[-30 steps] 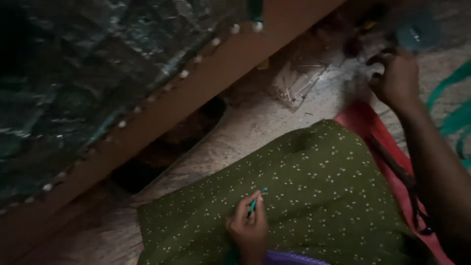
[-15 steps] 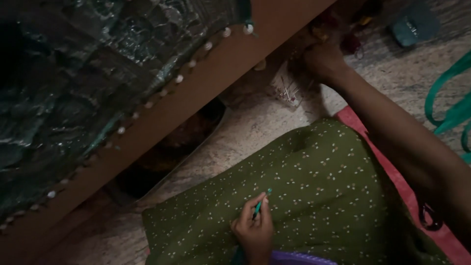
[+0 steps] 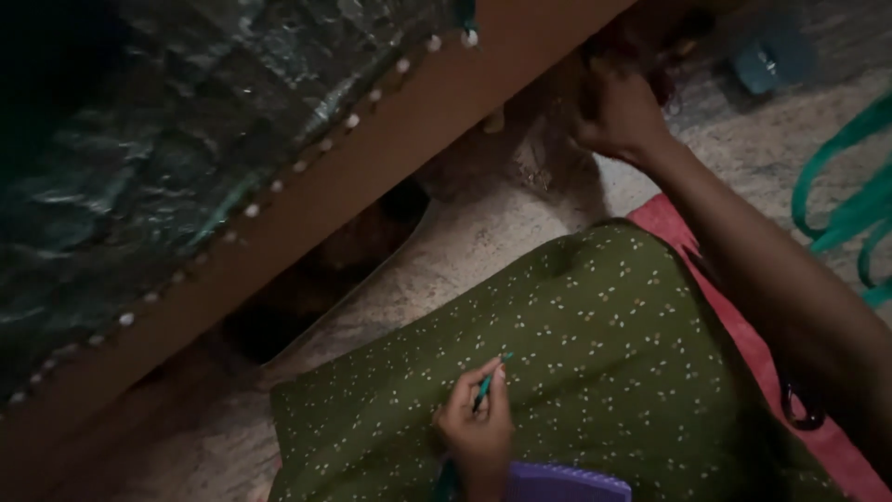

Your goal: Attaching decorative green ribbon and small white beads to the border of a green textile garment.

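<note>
Left hand point(image 3: 476, 432): rests on the green dotted fabric point(image 3: 595, 372), fingers curled together and pinching a teal pen point(image 3: 487, 383), tip angled up and to the right. The hand sits near the lower edge of the cloth, just above a purple ridged object point(image 3: 567, 483).

Right hand point(image 3: 618, 112): arm stretched forward, hand at the lower edge of the wooden frame point(image 3: 372, 177), over a crumpled clear plastic bag point(image 3: 539, 163) lying on the floor. Fingers bent inward; dim light hides whether they grip the plastic or only touch it.

Green dotted fabric: spread flat over the stone floor point(image 3: 446, 270), partly covering a red mat point(image 3: 743, 325).

Wooden frame: runs diagonally, edged with a row of pale round studs point(image 3: 351, 121).

Teal straps point(image 3: 846, 204): looped on the floor at the right edge.

Blue object point(image 3: 767, 60): blurred, top right.
</note>
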